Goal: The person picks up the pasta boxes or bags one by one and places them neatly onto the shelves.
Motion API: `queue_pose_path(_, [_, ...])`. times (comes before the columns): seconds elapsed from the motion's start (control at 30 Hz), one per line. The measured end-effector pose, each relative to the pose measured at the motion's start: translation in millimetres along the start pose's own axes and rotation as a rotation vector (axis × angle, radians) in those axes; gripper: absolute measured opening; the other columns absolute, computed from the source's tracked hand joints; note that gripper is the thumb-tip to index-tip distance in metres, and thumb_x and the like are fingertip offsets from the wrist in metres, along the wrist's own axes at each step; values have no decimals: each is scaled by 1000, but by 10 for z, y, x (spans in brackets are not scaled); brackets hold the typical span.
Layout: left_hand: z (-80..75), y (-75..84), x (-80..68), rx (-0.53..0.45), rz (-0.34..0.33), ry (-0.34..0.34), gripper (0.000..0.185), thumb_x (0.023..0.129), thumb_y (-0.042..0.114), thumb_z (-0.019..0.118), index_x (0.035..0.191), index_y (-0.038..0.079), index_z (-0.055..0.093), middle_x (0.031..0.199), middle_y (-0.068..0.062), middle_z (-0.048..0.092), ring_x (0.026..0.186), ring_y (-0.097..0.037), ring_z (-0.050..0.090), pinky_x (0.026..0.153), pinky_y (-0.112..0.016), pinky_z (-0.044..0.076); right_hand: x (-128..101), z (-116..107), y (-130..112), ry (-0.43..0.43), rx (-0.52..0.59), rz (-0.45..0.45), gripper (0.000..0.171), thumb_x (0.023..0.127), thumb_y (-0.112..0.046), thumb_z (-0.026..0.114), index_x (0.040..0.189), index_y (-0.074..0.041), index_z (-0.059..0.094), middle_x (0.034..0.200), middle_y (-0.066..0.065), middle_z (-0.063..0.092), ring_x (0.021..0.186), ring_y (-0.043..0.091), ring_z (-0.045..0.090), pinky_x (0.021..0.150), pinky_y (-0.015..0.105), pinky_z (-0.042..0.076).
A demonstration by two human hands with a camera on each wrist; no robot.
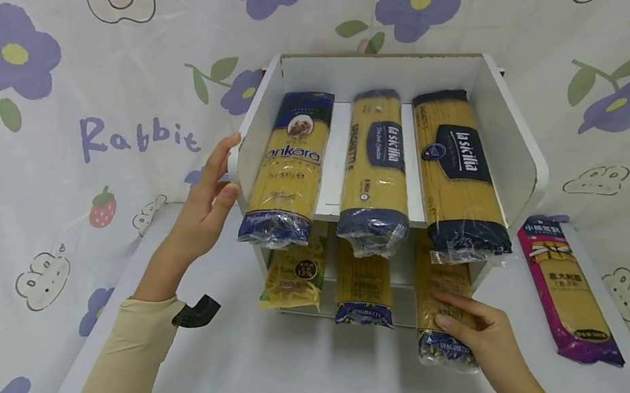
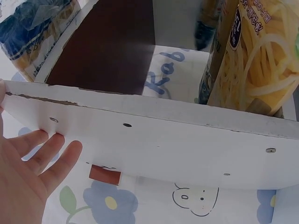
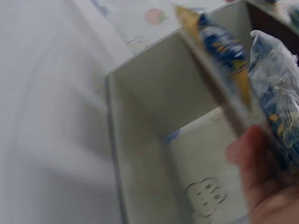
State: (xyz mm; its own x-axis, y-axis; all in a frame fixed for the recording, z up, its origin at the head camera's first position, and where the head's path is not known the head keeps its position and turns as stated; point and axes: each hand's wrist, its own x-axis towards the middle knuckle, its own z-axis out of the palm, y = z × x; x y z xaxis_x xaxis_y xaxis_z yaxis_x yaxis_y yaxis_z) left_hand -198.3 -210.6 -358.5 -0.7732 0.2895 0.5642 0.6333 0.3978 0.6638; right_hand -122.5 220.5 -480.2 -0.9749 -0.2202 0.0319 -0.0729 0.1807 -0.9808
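A white two-tier shelf rack [image 1: 511, 111] holds pasta packs. My left hand [image 1: 201, 220] is at its left side; in the left wrist view its straight fingers [image 2: 60, 158] touch the white side panel. At the lower tier's right end my right hand [image 1: 485, 333] holds a bag of spaghetti [image 1: 443, 344] with a blue end, thumb and fingers on the wrapper. The right wrist view is blurred; there the thumb [image 3: 250, 149] lies by the shelf edge beside the clear, crinkled end of the bag [image 3: 275, 88]. Beside it on the lower tier are another spaghetti pack [image 1: 367, 287] and a yellow noodle pack [image 1: 297, 273].
On the upper tier lie an Ankara pack [image 1: 292, 165] and two La Sicilia packs, one in the middle [image 1: 378, 165] and one at right [image 1: 455, 170]. A pink-purple pasta pack [image 1: 572, 292] lies on the white table [image 1: 321, 390] to the right. Patterned cloth [image 1: 143, 73] hangs behind.
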Motion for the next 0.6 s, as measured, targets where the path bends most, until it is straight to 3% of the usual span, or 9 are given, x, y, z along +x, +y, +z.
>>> queue_pose_path(0.13, [-6, 6, -8, -5, -2, 3, 72, 99, 60, 39, 158, 26, 16, 163, 5, 30, 137, -23, 45, 104, -57, 45, 19, -31, -109, -36, -57, 90, 39, 97, -23, 64, 135, -15, 62, 126, -28, 53, 103, -2, 60, 82, 19, 55])
queue_pose_path(0.23, [-8, 8, -10, -3, -5, 2, 71, 99, 59, 39, 158, 26, 16, 163, 5, 31, 136, -23, 45, 104, -57, 45, 16, -56, -142, -88, -74, 96, 42, 98, -23, 62, 139, -15, 58, 133, -23, 47, 108, -3, 57, 85, 19, 54])
queue_pose_path(0.33, [-9, 11, -9, -3, -6, 1, 70, 100, 57, 39, 158, 26, 16, 162, 4, 32, 136, -23, 46, 104, -57, 46, -9, -96, -125, -152, -84, 54, 47, 99, -18, 60, 145, -17, 51, 141, -20, 41, 113, -6, 54, 89, 17, 52])
queue_pose_path(0.47, [-10, 17, -2, -3, -4, 3, 70, 100, 58, 39, 158, 25, 16, 162, 3, 33, 135, -23, 46, 104, -57, 45, -38, -171, -44, -264, -73, -26, 67, 94, -14, 65, 154, -20, 35, 151, -19, 31, 120, -9, 49, 93, 17, 51])
queue_pose_path(0.6, [-11, 18, -2, -1, -1, 3, 72, 99, 59, 39, 158, 24, 16, 162, 2, 33, 135, -23, 46, 104, -57, 45, -65, -224, 20, -338, -98, -97, 85, 89, -10, 72, 158, -21, 24, 154, -28, 21, 125, -15, 41, 96, 15, 48])
